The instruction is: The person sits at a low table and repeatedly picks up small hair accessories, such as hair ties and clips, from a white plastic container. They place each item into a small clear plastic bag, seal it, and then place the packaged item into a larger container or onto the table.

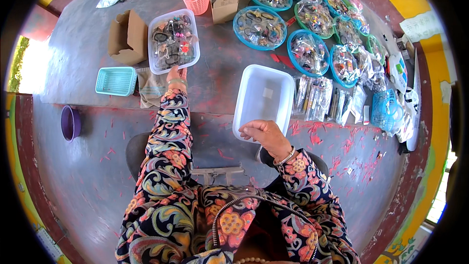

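Observation:
My left hand (177,77) reaches forward to the near rim of a white plastic tub (196,57) filled with hair ties and small accessories in clear bags. Its fingers close at that rim, partly hidden. My right hand (267,138) grips the near rim of a second white tub (250,85), its fingers curled over the left corner. Inside this tub only a pale square patch (268,93) shows on the bottom. It stands at the table's front edge, a little out over it.
Left of the filled tub are a cardboard box (137,39), a teal basket (116,81) and a cloth (150,88). Blue and green round baskets (260,28) of bagged accessories crowd the right. Packaged goods (318,99) lie beside the second tub. A purple bucket (71,123) stands on the floor.

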`<action>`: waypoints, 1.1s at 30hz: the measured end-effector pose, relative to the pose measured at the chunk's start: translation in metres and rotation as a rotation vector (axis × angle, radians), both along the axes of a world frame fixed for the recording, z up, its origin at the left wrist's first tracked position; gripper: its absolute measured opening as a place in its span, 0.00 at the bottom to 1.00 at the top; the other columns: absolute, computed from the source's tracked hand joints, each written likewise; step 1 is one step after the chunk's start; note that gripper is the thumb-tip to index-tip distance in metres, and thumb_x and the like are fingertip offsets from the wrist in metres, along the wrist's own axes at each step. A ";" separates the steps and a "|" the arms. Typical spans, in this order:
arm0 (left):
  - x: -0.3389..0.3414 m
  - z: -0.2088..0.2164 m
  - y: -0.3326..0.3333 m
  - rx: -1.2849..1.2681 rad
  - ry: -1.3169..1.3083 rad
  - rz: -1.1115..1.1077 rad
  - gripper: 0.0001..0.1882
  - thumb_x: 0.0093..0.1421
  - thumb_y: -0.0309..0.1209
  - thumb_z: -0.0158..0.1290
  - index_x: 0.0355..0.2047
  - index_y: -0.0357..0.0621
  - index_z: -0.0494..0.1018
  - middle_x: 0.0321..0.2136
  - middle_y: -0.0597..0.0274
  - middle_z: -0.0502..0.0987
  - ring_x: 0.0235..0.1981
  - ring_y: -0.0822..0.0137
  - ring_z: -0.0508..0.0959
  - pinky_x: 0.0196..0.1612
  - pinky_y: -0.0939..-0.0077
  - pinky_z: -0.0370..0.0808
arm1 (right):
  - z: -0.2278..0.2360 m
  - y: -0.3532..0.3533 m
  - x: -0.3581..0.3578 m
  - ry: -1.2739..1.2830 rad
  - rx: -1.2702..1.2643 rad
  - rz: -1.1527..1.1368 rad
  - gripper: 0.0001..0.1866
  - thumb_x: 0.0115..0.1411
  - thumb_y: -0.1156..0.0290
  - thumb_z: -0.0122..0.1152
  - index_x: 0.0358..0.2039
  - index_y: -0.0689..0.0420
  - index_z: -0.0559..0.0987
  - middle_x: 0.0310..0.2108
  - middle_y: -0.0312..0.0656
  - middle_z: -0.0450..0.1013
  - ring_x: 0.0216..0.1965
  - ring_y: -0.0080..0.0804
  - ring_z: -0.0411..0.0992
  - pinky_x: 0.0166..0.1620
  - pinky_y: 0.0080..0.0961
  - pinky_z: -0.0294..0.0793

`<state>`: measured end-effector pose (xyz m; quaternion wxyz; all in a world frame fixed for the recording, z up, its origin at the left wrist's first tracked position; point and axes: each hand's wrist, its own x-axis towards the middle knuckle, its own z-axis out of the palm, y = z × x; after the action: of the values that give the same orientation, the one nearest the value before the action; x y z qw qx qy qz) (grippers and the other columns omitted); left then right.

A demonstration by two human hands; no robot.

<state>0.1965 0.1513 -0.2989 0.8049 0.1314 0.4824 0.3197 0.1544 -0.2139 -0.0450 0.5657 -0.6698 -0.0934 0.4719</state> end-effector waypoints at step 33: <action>0.184 0.049 -0.163 0.065 0.042 -0.655 0.13 0.50 0.25 0.49 0.36 0.32 0.65 0.32 0.49 0.70 0.29 0.57 0.75 0.33 0.66 0.77 | 0.006 -0.011 0.003 0.150 0.095 0.129 0.10 0.56 0.73 0.52 0.35 0.65 0.76 0.30 0.38 0.74 0.34 0.20 0.69 0.39 0.16 0.68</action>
<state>0.3805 -0.0115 -0.2502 0.8503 0.3117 0.4204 0.0561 0.1571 -0.2248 -0.0392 0.5707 -0.5974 -0.1161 0.5512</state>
